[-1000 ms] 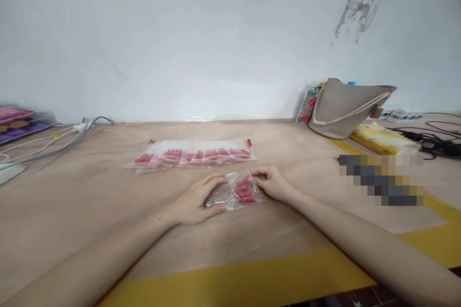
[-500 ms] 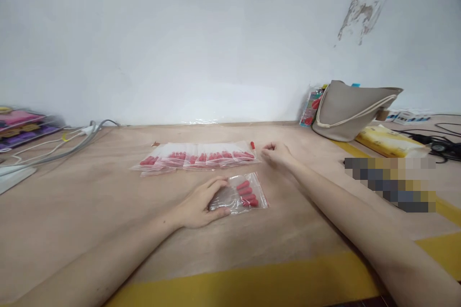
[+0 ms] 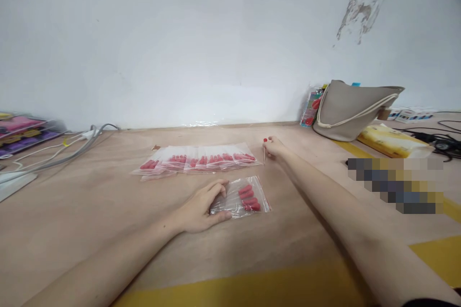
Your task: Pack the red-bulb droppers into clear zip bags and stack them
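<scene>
A clear zip bag point(image 3: 234, 207) with several red rubber bulbs point(image 3: 248, 197) inside lies flat on the table. My left hand point(image 3: 207, 206) grips its left end, fingers at the upper edge and thumb at the lower. Farther back, my right hand point(image 3: 275, 147) pinches a dropper point(image 3: 264, 153): a red bulb on top, a thin clear stem pointing down. Just left of that hand, several similar zip bags point(image 3: 201, 153) overlap in a row, red bulbs showing near their front edges.
A grey bag point(image 3: 349, 112) with a cord stands against the wall at the right, beside a yellow tissue pack point(image 3: 392, 141) and black cables point(image 3: 441, 143). On the left are a rack of coloured pieces point(image 3: 27, 136) and grey cables point(image 3: 74, 153). Yellow tape point(image 3: 230, 290) runs along the near edge.
My right hand has lifted slightly and now holds the dropper upright; its red bulb was lying by the bag row earlier. My left hand stays on the zip bag.
</scene>
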Tool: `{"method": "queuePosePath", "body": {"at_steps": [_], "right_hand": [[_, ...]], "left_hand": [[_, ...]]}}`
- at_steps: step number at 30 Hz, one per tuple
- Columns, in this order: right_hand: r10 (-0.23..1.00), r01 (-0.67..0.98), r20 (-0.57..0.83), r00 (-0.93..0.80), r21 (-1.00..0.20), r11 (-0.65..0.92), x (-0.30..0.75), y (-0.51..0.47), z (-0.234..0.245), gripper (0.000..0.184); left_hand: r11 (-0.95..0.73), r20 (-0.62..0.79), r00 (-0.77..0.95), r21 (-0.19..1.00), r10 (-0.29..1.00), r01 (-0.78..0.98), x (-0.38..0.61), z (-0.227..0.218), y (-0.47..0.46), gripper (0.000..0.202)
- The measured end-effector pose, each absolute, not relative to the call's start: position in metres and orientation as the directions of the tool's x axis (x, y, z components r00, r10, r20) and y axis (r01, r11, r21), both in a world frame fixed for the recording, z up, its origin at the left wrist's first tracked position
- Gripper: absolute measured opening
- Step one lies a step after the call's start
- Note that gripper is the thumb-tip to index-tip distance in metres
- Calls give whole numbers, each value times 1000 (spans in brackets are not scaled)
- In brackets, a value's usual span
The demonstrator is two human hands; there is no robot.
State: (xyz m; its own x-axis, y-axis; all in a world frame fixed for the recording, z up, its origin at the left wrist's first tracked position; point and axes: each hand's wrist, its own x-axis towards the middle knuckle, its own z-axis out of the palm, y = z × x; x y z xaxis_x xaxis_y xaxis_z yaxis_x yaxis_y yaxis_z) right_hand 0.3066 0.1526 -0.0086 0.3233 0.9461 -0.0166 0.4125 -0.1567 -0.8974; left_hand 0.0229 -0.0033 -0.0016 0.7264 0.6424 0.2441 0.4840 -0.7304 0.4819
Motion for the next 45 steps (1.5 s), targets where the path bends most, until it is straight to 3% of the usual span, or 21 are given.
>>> {"method": "queuePosePath", "body": {"at_steps": [2, 10, 15, 21, 24, 28, 33, 39, 45], "right_hand": [[938, 326, 29, 346, -941, -91, 310, 133, -13, 47], [920, -50, 182, 348, -976, 212, 294, 46, -21, 41], [922, -212, 72, 382, -964, 163, 281, 30, -18, 37], [974, -351, -54, 219, -936, 27, 271, 13, -15, 19], [985, -323, -97, 140, -945, -47, 271, 8, -12, 20], [989, -152, -144, -23, -978, -146, 277, 9, -11, 26], [979, 1, -97, -181, -995, -98, 281, 12, -16, 36], [972, 53, -94, -213, -995, -84, 266, 13, -18, 32], [999, 113, 9, -47, -994, 15, 258, 21, -22, 24]], "left_hand": [[-735, 251, 729, 481, 637, 477, 23, -2, -3, 26], [-773, 274, 746, 421, 607, 474, 23, 0, -3, 41], [-759, 262, 734, 419, 626, 498, 24, 1, -4, 47], [-770, 288, 733, 416, 616, 484, 24, 1, -4, 51], [-764, 274, 732, 412, 623, 496, 25, 0, -4, 52], [-763, 268, 735, 415, 623, 495, 24, -1, -3, 55], [-766, 277, 735, 423, 619, 485, 24, -1, -3, 55], [-765, 288, 729, 425, 621, 483, 24, 0, -3, 54], [-770, 291, 734, 428, 614, 474, 26, 2, -4, 53]]}}
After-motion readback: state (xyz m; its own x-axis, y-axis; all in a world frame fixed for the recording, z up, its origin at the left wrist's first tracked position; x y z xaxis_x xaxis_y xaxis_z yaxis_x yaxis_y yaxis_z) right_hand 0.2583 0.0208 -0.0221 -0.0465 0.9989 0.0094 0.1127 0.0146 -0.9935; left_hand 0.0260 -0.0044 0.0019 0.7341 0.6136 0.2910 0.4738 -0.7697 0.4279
